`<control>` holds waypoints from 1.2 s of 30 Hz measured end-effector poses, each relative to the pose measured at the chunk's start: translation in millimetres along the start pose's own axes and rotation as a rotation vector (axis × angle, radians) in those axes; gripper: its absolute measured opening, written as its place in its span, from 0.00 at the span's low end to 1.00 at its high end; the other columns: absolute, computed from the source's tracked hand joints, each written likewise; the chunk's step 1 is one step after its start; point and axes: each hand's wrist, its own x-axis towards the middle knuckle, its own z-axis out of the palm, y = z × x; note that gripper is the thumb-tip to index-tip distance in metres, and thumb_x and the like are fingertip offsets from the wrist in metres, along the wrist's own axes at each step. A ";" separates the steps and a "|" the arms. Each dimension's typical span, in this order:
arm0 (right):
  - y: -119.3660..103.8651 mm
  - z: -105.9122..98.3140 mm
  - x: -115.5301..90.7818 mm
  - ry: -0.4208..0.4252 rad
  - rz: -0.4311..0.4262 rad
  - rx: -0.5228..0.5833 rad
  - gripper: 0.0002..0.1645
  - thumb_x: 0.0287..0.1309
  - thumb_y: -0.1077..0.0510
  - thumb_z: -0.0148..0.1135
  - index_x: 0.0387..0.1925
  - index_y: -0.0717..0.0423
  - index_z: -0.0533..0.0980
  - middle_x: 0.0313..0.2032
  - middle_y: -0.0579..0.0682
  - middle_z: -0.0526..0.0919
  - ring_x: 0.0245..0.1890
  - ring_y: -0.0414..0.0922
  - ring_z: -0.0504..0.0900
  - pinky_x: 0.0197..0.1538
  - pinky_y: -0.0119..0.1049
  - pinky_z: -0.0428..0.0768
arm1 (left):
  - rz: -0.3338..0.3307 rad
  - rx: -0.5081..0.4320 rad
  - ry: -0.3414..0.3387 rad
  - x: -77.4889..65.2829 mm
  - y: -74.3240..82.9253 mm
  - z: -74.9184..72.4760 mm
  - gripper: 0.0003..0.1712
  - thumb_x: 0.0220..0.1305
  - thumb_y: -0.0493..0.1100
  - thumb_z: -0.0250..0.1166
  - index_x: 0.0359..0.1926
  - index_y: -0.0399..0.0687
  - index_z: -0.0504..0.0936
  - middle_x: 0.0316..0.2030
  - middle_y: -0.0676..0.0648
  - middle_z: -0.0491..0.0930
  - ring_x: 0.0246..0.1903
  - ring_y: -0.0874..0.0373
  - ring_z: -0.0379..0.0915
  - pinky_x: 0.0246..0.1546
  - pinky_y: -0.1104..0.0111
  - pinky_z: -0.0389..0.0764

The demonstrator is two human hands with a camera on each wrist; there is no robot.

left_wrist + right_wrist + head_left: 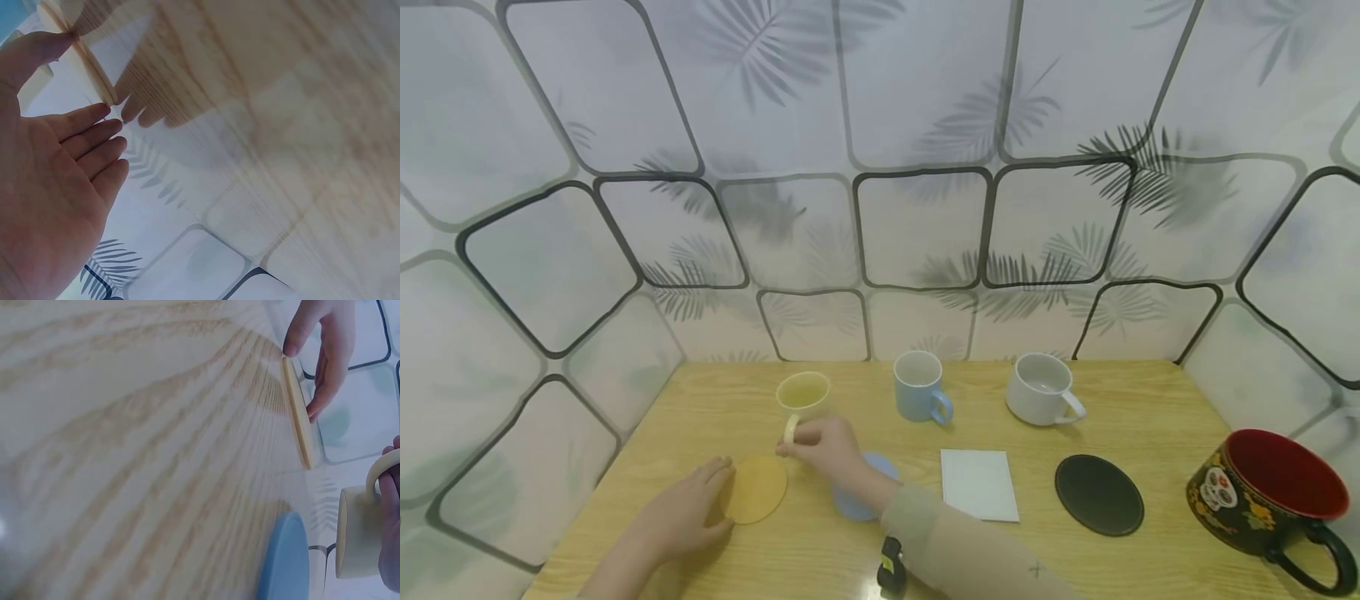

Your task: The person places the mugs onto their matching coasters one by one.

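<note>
My right hand (pixel 831 451) pinches the handle of a pale yellow mug (pixel 802 397) between thumb and fingers; the mug is upright, its opening facing up. Beside it, at the left, lies a round yellow coaster (pixel 760 490). The left hand (pixel 681 518) rests at that coaster's left rim, thumb and straight fingers touching the edge, as the left wrist view also shows with the coaster (pixel 94 72) seen side-on. Under the right forearm, a round blue coaster (pixel 855 502) is partly hidden.
A light blue mug (pixel 916 387) and a white cup (pixel 1036 392) stand at the back. In front lie a white square coaster (pixel 978 485) and a black round coaster (pixel 1099 495). A large black mug (pixel 1247 508) with a skull stands far right. Patterned fabric (pixel 917 233) borders the wooden table.
</note>
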 end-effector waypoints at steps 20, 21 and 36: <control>-14.7 18.2 -17.2 -0.034 -0.024 0.099 0.06 0.60 0.58 0.77 0.38 0.56 0.91 0.39 0.52 0.95 0.42 0.33 0.90 0.54 0.25 0.85 | -0.043 -0.044 -0.010 0.6 0.3 2.1 0.45 0.54 0.50 0.77 0.67 0.29 0.76 0.70 0.27 0.73 0.69 0.29 0.72 0.70 0.37 0.75; -15.6 19.1 -18.4 -0.038 -0.025 0.105 0.06 0.60 0.58 0.77 0.38 0.56 0.91 0.39 0.52 0.95 0.42 0.32 0.90 0.54 0.25 0.85 | -0.045 -0.047 -0.014 0.7 0.8 1.6 0.45 0.54 0.50 0.77 0.67 0.29 0.75 0.70 0.27 0.73 0.69 0.29 0.72 0.70 0.37 0.75; -21.0 34.2 -29.2 -0.093 -0.013 0.087 0.09 0.61 0.56 0.77 0.40 0.57 0.91 0.41 0.49 0.95 0.42 0.24 0.84 0.54 0.22 0.80 | -0.035 -0.043 0.005 1.0 0.9 -0.2 0.44 0.53 0.50 0.77 0.66 0.30 0.76 0.69 0.27 0.75 0.68 0.29 0.73 0.68 0.37 0.76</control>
